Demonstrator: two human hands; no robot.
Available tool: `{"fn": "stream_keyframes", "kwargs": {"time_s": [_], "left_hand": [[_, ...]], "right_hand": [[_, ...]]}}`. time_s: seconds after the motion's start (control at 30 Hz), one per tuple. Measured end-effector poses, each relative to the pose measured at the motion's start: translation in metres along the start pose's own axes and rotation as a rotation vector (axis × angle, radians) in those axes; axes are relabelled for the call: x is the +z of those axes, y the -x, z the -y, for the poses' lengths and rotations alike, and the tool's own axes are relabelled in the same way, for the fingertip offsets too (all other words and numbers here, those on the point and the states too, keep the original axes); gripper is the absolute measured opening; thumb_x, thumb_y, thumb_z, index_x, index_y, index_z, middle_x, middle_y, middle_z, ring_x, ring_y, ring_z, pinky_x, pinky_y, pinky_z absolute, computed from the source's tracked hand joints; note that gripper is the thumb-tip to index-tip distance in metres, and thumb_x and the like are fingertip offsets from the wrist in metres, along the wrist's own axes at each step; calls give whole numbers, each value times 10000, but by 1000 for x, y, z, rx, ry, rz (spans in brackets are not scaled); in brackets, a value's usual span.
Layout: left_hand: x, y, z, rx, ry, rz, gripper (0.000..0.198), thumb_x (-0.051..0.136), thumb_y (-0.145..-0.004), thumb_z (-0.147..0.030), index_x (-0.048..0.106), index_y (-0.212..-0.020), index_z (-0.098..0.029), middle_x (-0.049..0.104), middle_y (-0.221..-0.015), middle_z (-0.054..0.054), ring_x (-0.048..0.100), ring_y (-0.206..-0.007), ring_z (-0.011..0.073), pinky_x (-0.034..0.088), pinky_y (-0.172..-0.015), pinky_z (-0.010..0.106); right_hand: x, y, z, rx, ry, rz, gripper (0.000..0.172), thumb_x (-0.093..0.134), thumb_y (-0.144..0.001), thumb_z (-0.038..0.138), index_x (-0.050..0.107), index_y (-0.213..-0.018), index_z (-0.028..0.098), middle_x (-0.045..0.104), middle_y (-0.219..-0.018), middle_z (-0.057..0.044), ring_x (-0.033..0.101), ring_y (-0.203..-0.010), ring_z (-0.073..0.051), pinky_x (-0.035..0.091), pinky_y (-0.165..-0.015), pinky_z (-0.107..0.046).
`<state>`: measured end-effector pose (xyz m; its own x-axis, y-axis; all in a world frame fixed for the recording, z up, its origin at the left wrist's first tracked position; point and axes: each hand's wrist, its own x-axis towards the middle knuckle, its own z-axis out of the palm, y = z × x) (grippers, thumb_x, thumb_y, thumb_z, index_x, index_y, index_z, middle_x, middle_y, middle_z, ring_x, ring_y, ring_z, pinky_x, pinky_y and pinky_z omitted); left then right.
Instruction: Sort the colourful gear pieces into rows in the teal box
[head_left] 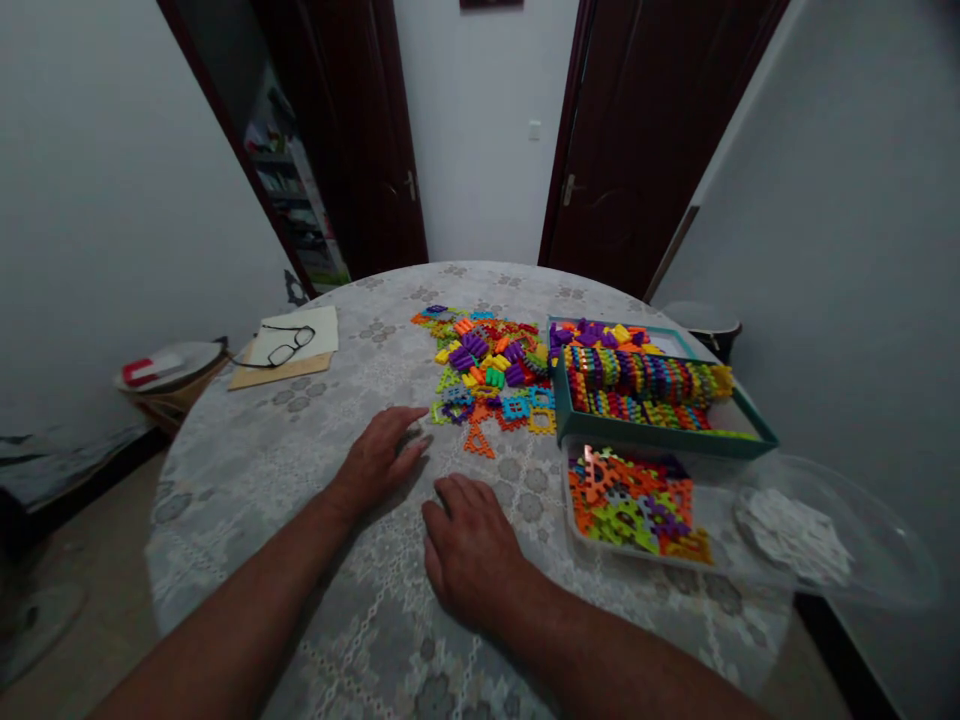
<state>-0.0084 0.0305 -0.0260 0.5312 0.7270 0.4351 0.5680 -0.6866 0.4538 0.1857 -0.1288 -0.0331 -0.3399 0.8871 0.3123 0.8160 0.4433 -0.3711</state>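
Observation:
My left hand point(382, 452) rests on the patterned tablecloth with thumb and forefinger apart and nothing between them. Its fingertips are just short of a pile of colourful plastic building pieces point(480, 352). Closer to me, my right hand point(471, 545) lies palm down, fingers loosely bent and a small gap by the thumb; no object shows in it, though its underside is hidden. An orange triangular piece point(478, 441) sits at the pile's near edge, beyond both hands. Blue square window-like pieces point(516, 407) lie beside it.
Right of the pile stands a teal box point(667, 437) with tightly stacked pieces, its lid point(679, 343) behind holding more. A clear plastic tub point(574, 500) contains flat pieces; a clear lid point(889, 540) carries white pieces point(795, 535). Eyeglasses point(283, 353) lie on papers point(319, 325) at left.

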Motion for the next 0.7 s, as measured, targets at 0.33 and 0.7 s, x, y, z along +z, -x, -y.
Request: {"fn": "stream_keyframes", "kwargs": {"time_s": [0.33,0.7], "left_hand": [[24,-20,-5,78,-102,107,728,746,-998,-302,505,-1686,-311,408,-1763,174,444,-1608,392,417,-1318,616],[45,-99,-14,29,-339,392,602,662,-1075,-501,554,-1657,-391,505,-1688,145,492,-1539,416,466,-1226,580]], "right_hand": [[-1,-9,-4,-15,79,-1,189,682,-1023,290,705,-1192,207,668,-1297,-131,564,-1259,-315,477,-1119,-498],[2,-8,-10,-38,86,1,184,695,-1045,328,701,-1184,208,671,-1320,-118,564,-1250,-293,465,-1102,-459]]}}
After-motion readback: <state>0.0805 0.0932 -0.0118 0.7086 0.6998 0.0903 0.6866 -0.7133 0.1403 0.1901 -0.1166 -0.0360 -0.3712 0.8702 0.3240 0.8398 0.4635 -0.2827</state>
